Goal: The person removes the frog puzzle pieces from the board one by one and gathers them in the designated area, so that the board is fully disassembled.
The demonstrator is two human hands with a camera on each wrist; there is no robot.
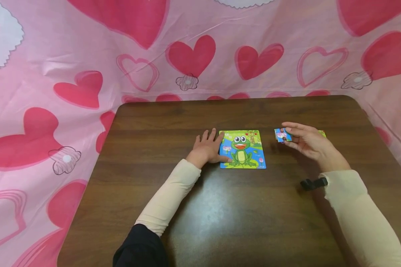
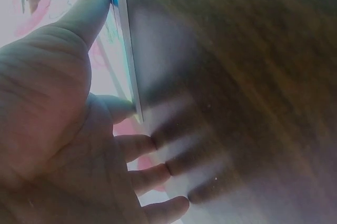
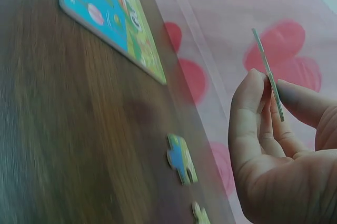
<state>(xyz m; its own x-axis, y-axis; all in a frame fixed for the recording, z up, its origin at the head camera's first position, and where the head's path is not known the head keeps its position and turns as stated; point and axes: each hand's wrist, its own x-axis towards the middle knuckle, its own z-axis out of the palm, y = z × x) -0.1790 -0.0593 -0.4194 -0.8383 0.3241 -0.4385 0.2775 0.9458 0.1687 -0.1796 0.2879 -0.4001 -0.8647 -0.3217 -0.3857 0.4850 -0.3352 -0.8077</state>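
A dark brown table (image 1: pixel 227 230) stands before pink cloth (image 1: pixel 227 22) with hearts.
From where I stand, the creased cloth rises behind the far edge and at left and right; it bears red hearts (image 1: pixel 195 55), outlined hearts (image 1: pixel 138 72), sketched flowers (image 1: pixel 187 82) and, on the left, a white scalloped shape (image 1: pixel 0 42). A pale shine (image 1: pixel 214 205) lies on the table's near part.

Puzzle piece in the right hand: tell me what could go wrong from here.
The puzzle piece might slip: the right hand merely pinches it in midair. That hand could brush the loose pieces lying nearby. The frog board might slide if the left hand, at its left edge, pushes.
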